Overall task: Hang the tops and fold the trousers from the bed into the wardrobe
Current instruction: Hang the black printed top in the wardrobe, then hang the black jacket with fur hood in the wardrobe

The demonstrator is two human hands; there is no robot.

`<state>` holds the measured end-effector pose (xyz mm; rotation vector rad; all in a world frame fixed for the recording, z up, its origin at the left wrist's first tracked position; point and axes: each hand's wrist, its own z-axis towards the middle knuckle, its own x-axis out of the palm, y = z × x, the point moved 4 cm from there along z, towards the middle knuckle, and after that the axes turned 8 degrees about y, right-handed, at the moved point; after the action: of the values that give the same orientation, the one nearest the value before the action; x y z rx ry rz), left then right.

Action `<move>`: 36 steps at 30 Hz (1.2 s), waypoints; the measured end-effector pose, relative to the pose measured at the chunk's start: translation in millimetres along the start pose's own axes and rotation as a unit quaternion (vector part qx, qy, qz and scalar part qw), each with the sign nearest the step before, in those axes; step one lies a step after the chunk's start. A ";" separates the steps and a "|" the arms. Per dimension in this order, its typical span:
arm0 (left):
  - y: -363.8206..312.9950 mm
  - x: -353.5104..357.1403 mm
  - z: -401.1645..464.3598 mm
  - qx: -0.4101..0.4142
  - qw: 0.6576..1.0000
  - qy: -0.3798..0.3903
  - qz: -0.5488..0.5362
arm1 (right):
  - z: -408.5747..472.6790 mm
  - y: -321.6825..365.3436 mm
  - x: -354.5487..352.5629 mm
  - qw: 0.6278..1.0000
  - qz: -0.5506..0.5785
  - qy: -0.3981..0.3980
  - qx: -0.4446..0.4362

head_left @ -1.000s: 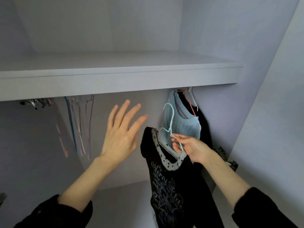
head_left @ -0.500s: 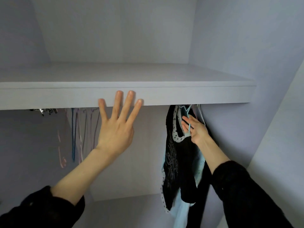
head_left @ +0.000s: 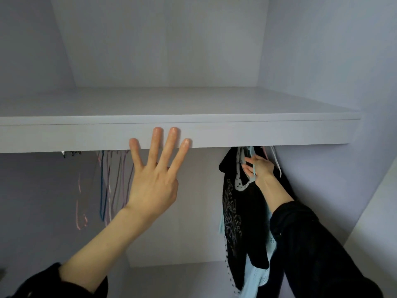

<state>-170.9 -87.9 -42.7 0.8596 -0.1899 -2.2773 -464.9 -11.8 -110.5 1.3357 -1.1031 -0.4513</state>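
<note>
Black top now up at the rail, under the shelf

We have raised our right hand [head_left: 258, 166], fingers pinching the pale blue hanger [head_left: 254, 171], until the black top [head_left: 238, 211] hangs just below the shelf [head_left: 257, 132], beside the light blue top [head_left: 256, 280]. Our left hand [head_left: 153, 186], fingers spread, holds nothing; hanging looks nearly done.

The left hand [head_left: 153, 186] is raised with the forearm bare, fingers straight and spread, nothing held. The right hand [head_left: 260, 167] is extended upward, fingers curled about a thin strand; its arm is covered by a dark sleeve.
</note>
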 end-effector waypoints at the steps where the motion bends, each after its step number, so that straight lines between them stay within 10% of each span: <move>1: -0.2 -1.4 -0.2 0.000 1.000 0.008 -0.002 | 1.9 2.6 -2.7 1.000 -0.002 -0.024 -0.001; 12: -4.9 -24.9 -3.0 -0.026 0.994 0.097 -0.052 | -61.2 21.6 -21.0 0.875 -0.464 -0.086 -0.105; 20: -26.2 -42.7 -85.1 -0.128 0.950 0.212 -0.191 | -144.4 -34.8 5.4 0.769 -0.624 0.094 -0.100; 26: -1.2 -102.9 -199.4 -0.374 0.838 0.188 -0.351 | -266.6 -113.6 62.5 0.718 -0.620 0.307 -0.084; 36: 33.4 -313.2 -465.6 -0.587 0.750 0.191 -0.239 | -556.5 -243.1 147.2 0.548 -0.558 0.617 -0.088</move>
<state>311.7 136.3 -223.7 0.6275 1.6393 -1.9498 141.3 110.1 -200.7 1.5272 1.0844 -0.3277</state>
